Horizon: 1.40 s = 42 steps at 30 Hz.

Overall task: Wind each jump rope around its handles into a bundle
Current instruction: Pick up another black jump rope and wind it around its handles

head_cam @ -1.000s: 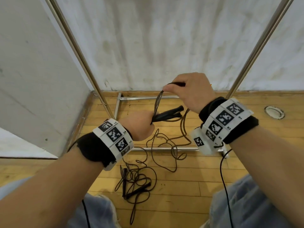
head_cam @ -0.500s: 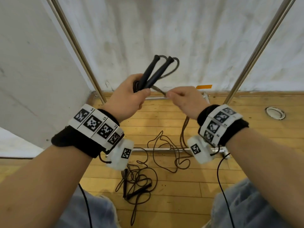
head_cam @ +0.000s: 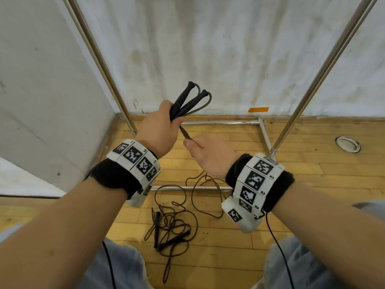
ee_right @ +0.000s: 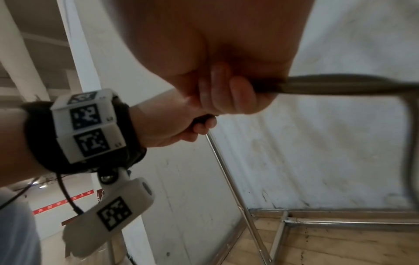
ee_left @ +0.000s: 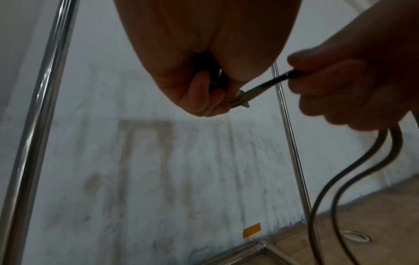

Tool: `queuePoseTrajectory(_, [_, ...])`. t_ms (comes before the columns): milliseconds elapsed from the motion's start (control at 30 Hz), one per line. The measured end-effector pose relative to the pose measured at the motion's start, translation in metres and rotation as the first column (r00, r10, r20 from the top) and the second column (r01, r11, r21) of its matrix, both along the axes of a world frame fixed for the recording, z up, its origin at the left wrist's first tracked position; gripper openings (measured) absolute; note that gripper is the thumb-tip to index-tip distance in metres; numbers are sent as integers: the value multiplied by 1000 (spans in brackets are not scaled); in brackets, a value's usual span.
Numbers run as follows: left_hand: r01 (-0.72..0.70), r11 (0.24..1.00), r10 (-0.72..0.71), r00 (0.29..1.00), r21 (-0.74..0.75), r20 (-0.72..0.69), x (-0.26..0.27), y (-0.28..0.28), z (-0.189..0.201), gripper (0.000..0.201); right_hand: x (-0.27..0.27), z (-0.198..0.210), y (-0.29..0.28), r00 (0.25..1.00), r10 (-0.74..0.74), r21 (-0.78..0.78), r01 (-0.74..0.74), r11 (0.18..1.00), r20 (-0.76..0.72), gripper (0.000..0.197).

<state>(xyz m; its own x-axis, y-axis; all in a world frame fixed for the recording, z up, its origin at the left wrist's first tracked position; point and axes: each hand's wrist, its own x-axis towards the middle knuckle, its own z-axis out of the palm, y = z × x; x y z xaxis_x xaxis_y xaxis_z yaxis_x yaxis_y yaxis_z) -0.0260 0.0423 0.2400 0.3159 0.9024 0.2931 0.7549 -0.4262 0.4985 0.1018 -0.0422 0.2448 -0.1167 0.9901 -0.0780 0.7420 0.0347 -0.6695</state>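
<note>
My left hand [head_cam: 160, 130] grips two black jump rope handles [head_cam: 188, 101] together, their tips pointing up and away toward the wall. The doubled rope [head_cam: 185, 133] leaves the fist and runs a short way to my right hand [head_cam: 210, 153], which pinches it just right of the left. Below the right hand the rope [ee_left: 335, 179] hangs in two strands down to loose loops on the floor [head_cam: 200, 184]. A second black jump rope [head_cam: 173, 230] lies tangled on the wooden floor between my knees, handles side by side.
A metal rack frame surrounds the spot: slanted poles at left [head_cam: 98, 57] and right [head_cam: 325, 65], base bars [head_cam: 218, 123] on the floor. White walls stand ahead and left. A round floor fitting [head_cam: 347, 144] sits at far right; orange tape [head_cam: 258, 109] marks the wall.
The left hand swung the handles from level and low up to pointing at the wall. The right hand dropped from above the handles to beside the left fist, still holding the rope.
</note>
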Motion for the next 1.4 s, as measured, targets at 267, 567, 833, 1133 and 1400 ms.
queuePoseTrajectory(267, [-10, 999, 12, 999, -30, 36, -2, 10, -12, 17, -2, 7, -8, 999, 7, 116, -3, 993, -36, 42])
queuePoseTrajectory(567, [4, 992, -2, 1000, -123, 23, 1, 8, -9, 17, 27, 25, -5, 976, -134, 133, 158, 979, -170, 40])
queuePoseTrajectory(833, [291, 941, -316, 938, -173, -141, 6, -16, -15, 25, 27, 29, -2, 937, -97, 44, 119, 992, -337, 39])
queuePoseTrajectory(1133, [20, 987, -74, 935, -158, -348, 11, -9, -29, 13, 28, 38, -8, 961, -36, 95, 64, 993, -273, 24])
queuePoseTrajectory(1400, [163, 980, -198, 871, -116, -450, 13, -25, -24, 25, 59, 29, 14, 968, -252, 302, 244, 922, -13, 36])
